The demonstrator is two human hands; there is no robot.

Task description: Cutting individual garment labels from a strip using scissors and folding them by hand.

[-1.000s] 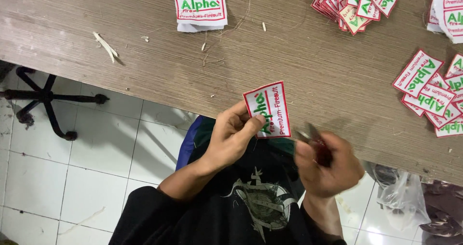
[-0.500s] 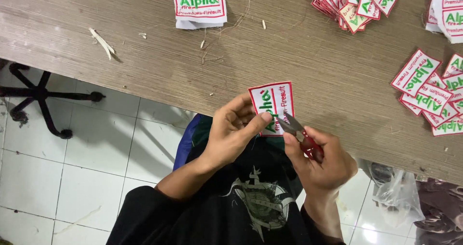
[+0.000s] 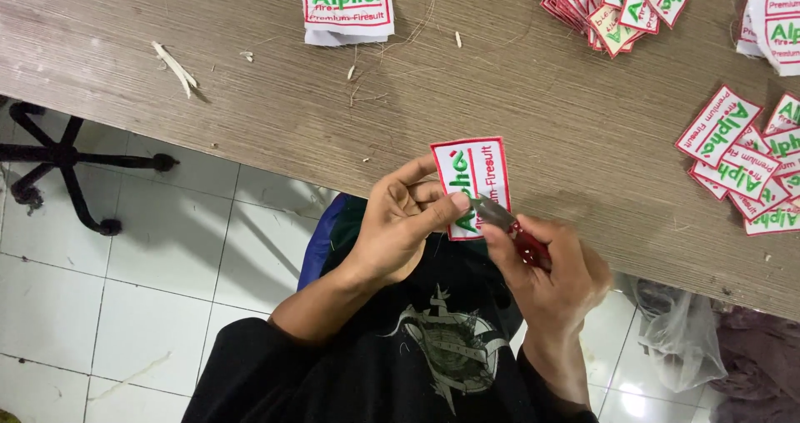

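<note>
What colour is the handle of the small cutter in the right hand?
Red, seen in the head view: the cutter sits in the right hand, its metal tip at the patch.

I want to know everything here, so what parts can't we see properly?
- Head view: the blades of the red-handled snips are hidden by the right hand.
- Bottom corner of the patch is covered by the left hand fingers.
- Patch piles along the table are cut off by the edges.

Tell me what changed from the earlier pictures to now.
The right hand brought its red-handled snips up and left until the blades reached the patch's lower edge; a second ago they were apart from it. The left hand kept its grip on the patch. The patch piles on the table stayed put.
</note>
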